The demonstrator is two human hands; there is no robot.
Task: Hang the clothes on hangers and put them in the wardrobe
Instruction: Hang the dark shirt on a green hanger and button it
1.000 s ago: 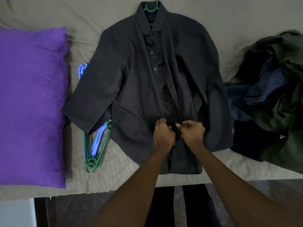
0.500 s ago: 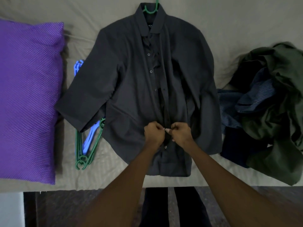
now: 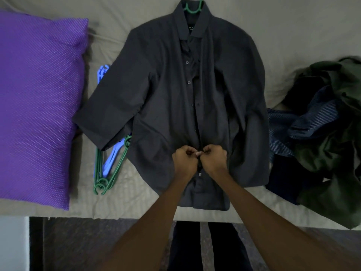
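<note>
Shirt (image 3: 166, 90), dark woven cloth, lying flat on green plastic hanger (image 3: 192, 8); left hand (image 3: 185, 161) and right hand (image 3: 214, 159), fingers curled, pinching its placket at 6 o'clock.

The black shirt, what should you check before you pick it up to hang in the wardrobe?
1. Hanger inside black shirt: ok, green hook shows at the collar.
2. Buttons done: not ok, left hand and right hand pinch the front at one.
3. Top buttons closed: cannot tell.
4. Spare hangers out of the way: not ok, sleeve lies over them.
5. Clothes pile apart from the shirt: cannot tell.
</note>
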